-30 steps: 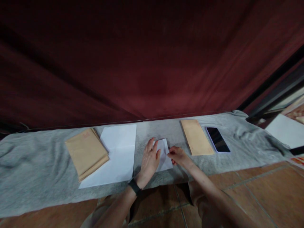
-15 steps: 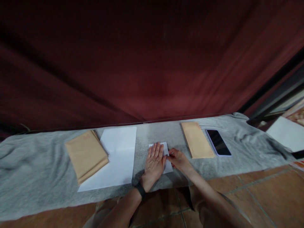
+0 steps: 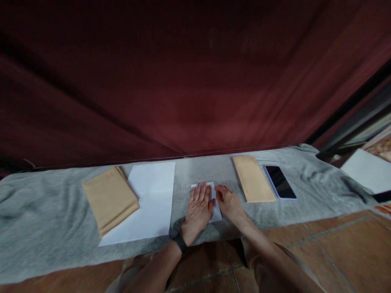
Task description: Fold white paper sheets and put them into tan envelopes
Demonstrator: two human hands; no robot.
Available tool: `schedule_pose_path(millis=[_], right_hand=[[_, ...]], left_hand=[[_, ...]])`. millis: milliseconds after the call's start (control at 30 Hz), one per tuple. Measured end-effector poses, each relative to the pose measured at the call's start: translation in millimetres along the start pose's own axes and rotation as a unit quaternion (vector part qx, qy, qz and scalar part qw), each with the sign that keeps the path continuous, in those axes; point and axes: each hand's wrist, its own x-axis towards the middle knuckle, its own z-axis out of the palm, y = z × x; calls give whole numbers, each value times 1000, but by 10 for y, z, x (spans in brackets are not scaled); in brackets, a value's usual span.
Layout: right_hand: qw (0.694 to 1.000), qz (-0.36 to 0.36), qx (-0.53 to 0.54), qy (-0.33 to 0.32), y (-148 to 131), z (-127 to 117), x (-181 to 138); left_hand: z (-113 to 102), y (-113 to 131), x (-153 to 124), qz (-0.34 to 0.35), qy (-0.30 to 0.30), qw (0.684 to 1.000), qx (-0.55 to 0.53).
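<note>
The small folded white paper (image 3: 217,215) lies on the grey cloth-covered surface (image 3: 61,244), mostly under the left hand (image 3: 198,207), whose fingers are flat and spread, gripping nothing. The right hand (image 3: 229,203) rests palm-down on the paper's right edge, grasping nothing. Flattening probably goes best with a steady left palm and even pressure along that edge. A large white sheet (image 3: 152,203) and stacked tan envelopes (image 3: 110,199) lie to the left. A single tan envelope (image 3: 253,179) and a black phone (image 3: 279,182) lie to the right.

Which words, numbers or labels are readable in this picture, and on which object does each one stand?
None can be read.
The stack of brown envelopes bears a faint reddish mark, too blurred to read.
The phone screen is dark.
The folded white paper shows no print.
</note>
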Motion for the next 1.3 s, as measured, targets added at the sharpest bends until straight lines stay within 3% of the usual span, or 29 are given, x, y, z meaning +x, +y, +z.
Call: schedule_pose_path(millis=[100,200,500,1000,1167,1300], right_hand=[[996,-90,-5,20,34,51,56],[991,-126,-40,11,100,136,79],[984,-156,-81,21,240,309,71],[981,-172,-76,38,208,305,48],[986,-144,-61,53,108,292,-157],[981,-164,-95,35,53,293,-405]], left_hand=[[-14,14,-26,19,10,1000,1],[-31,34,-74,36,17,999,2],[-39,105,-293,62,12,998,-4],[-145,131,-408,65,-3,998,-6],[-202,197,-439,55,-7,998,3],[-215,237,-568,62,11,998,6]])
